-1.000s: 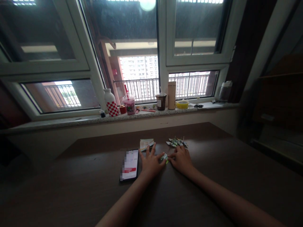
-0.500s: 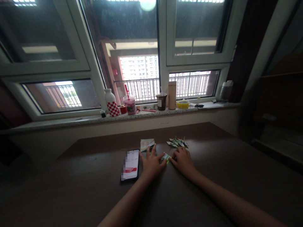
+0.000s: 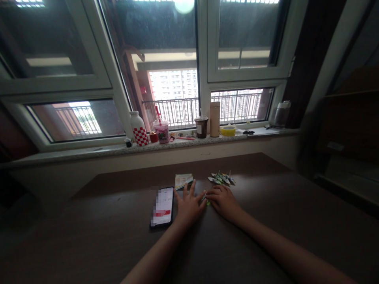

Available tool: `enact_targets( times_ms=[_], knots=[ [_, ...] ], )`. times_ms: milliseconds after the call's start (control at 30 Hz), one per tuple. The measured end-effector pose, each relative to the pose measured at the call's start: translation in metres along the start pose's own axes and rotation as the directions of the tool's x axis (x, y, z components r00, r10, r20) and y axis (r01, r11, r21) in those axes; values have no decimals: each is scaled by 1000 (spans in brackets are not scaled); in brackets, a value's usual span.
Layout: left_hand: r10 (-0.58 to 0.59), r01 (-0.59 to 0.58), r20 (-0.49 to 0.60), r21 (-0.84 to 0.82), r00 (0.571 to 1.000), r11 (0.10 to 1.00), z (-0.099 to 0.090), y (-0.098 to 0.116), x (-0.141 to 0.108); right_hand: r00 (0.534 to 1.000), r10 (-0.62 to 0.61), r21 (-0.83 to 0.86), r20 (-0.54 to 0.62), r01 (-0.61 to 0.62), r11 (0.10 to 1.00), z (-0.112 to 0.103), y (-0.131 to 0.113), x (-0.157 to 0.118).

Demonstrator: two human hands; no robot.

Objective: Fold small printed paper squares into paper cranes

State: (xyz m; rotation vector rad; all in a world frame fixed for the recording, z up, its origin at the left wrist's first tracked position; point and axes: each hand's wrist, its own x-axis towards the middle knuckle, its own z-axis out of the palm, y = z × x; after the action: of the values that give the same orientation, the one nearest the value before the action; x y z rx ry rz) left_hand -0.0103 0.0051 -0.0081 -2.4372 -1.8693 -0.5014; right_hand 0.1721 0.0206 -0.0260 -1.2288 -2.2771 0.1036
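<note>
My left hand (image 3: 189, 206) rests on the dark table with its outer fingers spread. Its thumb and forefinger hold the left edge of a small green-and-white printed paper piece (image 3: 208, 203). From the other side my right hand (image 3: 224, 200) has its fingers bent over the same piece, covering most of it; only a bright green corner and a sliver show. Just beyond my right hand lies a pile of small folded paper pieces (image 3: 222, 178) with pointed ends. A stack of printed paper slips (image 3: 183, 180) sits past my left fingertips.
A phone (image 3: 162, 208) with a lit screen lies left of my left hand. On the windowsill (image 3: 115, 150) stand a checkered bottle (image 3: 139, 130), a pink drink cup (image 3: 162, 132), a dark drink cup (image 3: 201, 127), a tan flask (image 3: 214, 119), yellow tape (image 3: 228, 131) and black scissors (image 3: 248, 132).
My right hand has shifted left over the paper piece, its fingers now covering most of it and meeting my left fingertips. My left hand has stayed almost still.
</note>
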Motion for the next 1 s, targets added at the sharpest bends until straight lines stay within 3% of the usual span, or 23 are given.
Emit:
enact_targets(
  times_ms=[200, 433, 833, 1000],
  knots=[
    [168, -161, -48, 114, 985, 980, -6, -4, 0, 1000, 19, -62, 23, -18, 998, -9, -8, 0],
    [219, -210, -11, 237, 976, 948, -11, -7, 1, 997, 64, -114, 54, -57, 992, -13, -13, -1],
    [337, -294, -116, 283, 934, 913, -14, -18, -11, 996, 69, -106, 51, -64, 992, -14, -13, -2],
    [371, -326, -106, 301, 922, 896, -18, -19, -16, 996, 69, -93, 61, -63, 994, -14, -14, -2]
  ],
)
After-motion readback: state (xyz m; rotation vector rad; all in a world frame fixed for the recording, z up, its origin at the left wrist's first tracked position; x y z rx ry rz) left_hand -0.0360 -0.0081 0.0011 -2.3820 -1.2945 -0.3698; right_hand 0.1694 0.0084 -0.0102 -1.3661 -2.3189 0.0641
